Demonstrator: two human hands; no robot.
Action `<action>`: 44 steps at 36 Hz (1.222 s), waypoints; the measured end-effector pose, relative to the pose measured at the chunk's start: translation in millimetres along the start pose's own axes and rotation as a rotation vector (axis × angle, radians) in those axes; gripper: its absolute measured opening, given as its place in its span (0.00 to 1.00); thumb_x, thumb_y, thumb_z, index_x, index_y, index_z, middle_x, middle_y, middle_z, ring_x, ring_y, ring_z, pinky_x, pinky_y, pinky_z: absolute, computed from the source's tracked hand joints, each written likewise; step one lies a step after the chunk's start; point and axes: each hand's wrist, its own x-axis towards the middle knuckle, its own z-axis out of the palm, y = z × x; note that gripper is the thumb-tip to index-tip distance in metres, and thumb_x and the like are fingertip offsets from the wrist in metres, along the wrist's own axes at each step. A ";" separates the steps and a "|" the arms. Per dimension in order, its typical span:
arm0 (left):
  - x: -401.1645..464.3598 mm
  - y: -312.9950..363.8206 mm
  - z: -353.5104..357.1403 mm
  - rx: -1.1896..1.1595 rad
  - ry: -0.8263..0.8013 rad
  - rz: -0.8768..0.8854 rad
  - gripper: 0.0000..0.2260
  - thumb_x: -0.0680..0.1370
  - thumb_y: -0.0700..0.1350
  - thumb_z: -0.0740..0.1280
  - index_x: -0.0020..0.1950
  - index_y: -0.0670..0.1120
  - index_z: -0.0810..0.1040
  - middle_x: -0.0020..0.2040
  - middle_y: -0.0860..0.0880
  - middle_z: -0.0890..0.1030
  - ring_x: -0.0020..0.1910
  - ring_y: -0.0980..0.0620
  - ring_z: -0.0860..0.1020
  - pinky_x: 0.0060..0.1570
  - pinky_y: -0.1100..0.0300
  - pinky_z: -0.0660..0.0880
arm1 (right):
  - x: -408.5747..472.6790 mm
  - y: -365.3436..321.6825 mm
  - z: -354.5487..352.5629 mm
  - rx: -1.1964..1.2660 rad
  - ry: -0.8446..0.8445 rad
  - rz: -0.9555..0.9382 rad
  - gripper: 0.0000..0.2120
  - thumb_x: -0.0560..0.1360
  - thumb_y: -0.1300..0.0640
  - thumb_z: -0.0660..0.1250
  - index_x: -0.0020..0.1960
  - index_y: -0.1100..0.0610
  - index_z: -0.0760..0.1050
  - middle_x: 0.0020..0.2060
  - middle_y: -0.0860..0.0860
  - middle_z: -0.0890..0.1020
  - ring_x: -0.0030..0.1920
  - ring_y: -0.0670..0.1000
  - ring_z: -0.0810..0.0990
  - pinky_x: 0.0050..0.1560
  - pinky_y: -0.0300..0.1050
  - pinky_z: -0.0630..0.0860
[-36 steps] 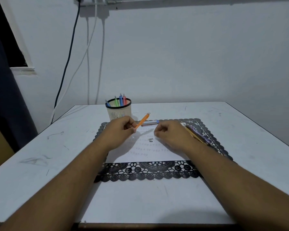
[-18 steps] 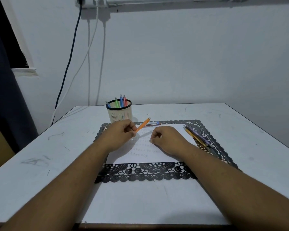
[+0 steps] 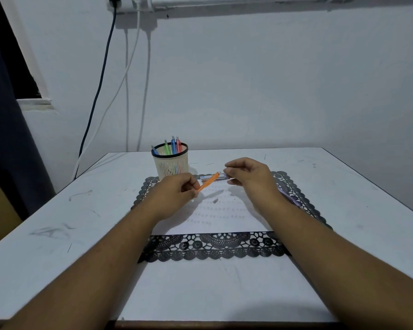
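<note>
Orange pencil: held off the paper in the left hand, slanting up and away from those fingers, its far tip just short of the right fingertips.
Left fingers: curled round the near end of the orange pencil, thumb and forefinger pinching the barrel; the rest of the barrel sticks out free beyond them.
Right hand: raised above the paper, wrist over the mat's right side.
Right fingers: curled in, thumb and forefinger tips drawn close together right beside the pencil's tip; whether something thin sits between them cannot be told.
Small grey cap: lying loose on the paper, below and between the two sets of fingers, touching neither.
Blue-and-white case: flat at the far edge of the paper, just behind the pencil's tip and beneath the right fingers.
Paper: white sheet with faint rows of marks, under both hands.
Lace mat: black, under the paper, on the table.
Pen cup: just beyond the left fingers, upright, with coloured pens in it.
Purple pencils: on the mat beside the right wrist, partly hidden by it.
</note>
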 end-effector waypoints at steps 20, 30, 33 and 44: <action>-2.7 5.8 2.5 -0.008 0.009 0.075 0.08 0.81 0.42 0.71 0.47 0.56 0.82 0.42 0.63 0.82 0.41 0.63 0.77 0.42 0.61 0.72 | -1.5 4.0 3.4 0.059 0.013 0.097 0.04 0.77 0.61 0.76 0.43 0.56 0.87 0.44 0.56 0.88 0.48 0.54 0.88 0.49 0.46 0.84; -2.4 1.9 -4.6 0.097 0.024 0.100 0.09 0.80 0.44 0.72 0.46 0.60 0.81 0.44 0.61 0.82 0.46 0.60 0.77 0.39 0.73 0.69 | 2.7 -1.7 -12.6 -0.298 -0.095 -0.012 0.04 0.75 0.59 0.78 0.42 0.53 0.87 0.39 0.50 0.88 0.40 0.45 0.85 0.43 0.39 0.82; -1.3 0.9 -9.3 0.157 0.007 0.119 0.08 0.80 0.44 0.72 0.47 0.59 0.81 0.44 0.59 0.82 0.45 0.60 0.77 0.41 0.65 0.71 | 3.0 -6.7 -16.4 -0.455 -0.141 -0.050 0.03 0.75 0.55 0.79 0.42 0.51 0.87 0.38 0.51 0.87 0.37 0.44 0.81 0.40 0.38 0.78; -0.4 -2.6 -14.4 0.195 -0.020 0.138 0.09 0.80 0.43 0.72 0.49 0.58 0.82 0.45 0.59 0.82 0.45 0.62 0.78 0.44 0.62 0.74 | 2.6 -3.4 -15.0 -0.602 -0.215 -0.140 0.04 0.76 0.53 0.77 0.43 0.49 0.88 0.37 0.49 0.87 0.34 0.43 0.77 0.40 0.42 0.73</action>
